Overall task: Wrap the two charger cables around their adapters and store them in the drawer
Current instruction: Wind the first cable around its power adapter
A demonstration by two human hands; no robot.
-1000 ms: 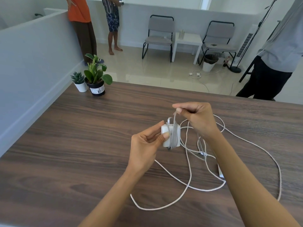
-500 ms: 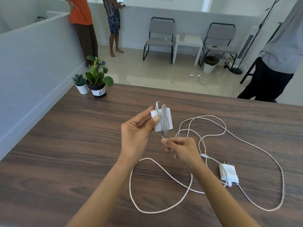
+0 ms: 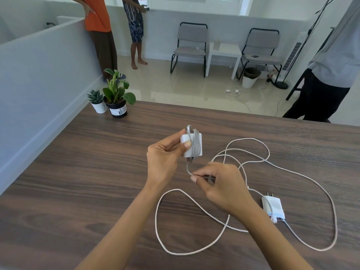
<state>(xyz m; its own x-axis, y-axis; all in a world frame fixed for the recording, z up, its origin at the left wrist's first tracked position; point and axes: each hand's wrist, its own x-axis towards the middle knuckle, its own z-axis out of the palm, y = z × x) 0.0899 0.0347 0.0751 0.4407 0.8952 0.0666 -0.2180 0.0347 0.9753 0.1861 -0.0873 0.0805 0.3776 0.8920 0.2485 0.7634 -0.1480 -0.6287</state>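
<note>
The left hand (image 3: 165,154) grips the first adapter (image 3: 191,143) above the table (image 3: 78,182), thumb pressed on its face beside the wound turns, while the right hand (image 3: 216,182) pinches the loose cable (image 3: 187,167) just below. If that pinch slackens, the turns could spring loose. The slack on the table crosses the second adapter's (image 3: 272,207) cable and might snag or drag it.
</note>
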